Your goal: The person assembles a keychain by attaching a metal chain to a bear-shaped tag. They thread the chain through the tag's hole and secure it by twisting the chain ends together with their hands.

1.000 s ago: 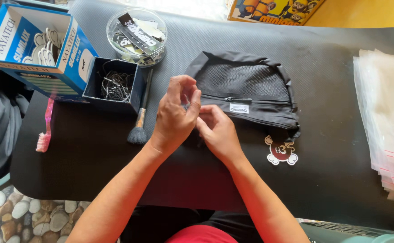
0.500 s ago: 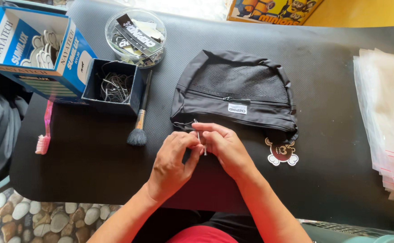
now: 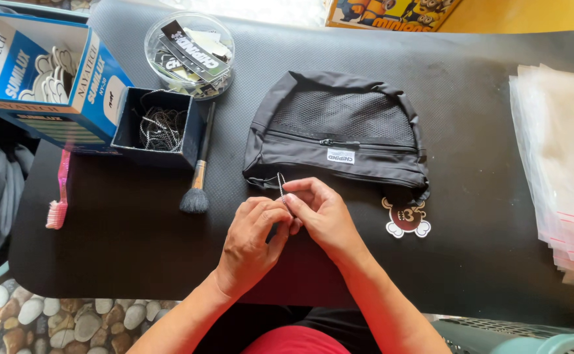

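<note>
At mat centre, below black mesh pouch (image 3: 336, 141), I see left hand (image 3: 253, 242) and right hand (image 3: 323, 215) touching, fingertips pinched on thin ball chain (image 3: 280, 185). Brush (image 3: 197, 177) lies left.

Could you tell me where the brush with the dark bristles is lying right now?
The brush lies left of the black pouch, beside the small dark box.

pouch (image 3: 339, 141) behind hands, brush (image 3: 197, 177) left of it, bags (image 3: 562, 157) far right

Both hands (image 3: 287, 223) pinch a small chain (image 3: 280, 185) beside black pouch (image 3: 339, 137)
</note>
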